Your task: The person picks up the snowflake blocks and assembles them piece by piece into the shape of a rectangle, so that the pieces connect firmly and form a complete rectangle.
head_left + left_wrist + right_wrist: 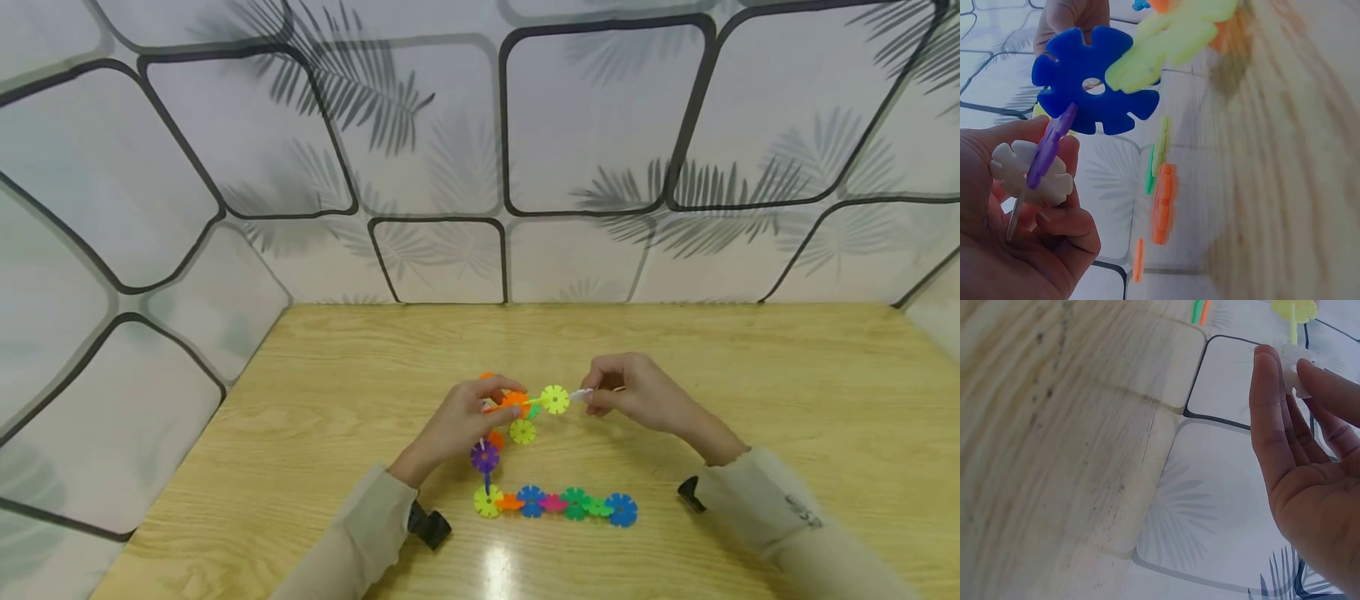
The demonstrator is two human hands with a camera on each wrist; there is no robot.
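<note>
A chain of interlocking plastic snowflake discs runs between my hands in the head view. My left hand pinches it at an orange disc, and a yellow disc sits just right of those fingertips. At the chain's right end, my right hand pinches a white disc between thumb and fingers. Below my left hand, a purple disc leads down to a yellow corner disc. From there a row of joined discs stretches right to a blue disc. My left fingers cover part of the chain.
Behind the left fingers lie a separate yellow disc, a green disc and orange discs, one of them an orange disc beside the chain. The wooden table meets a patterned wall covering at its back edge.
</note>
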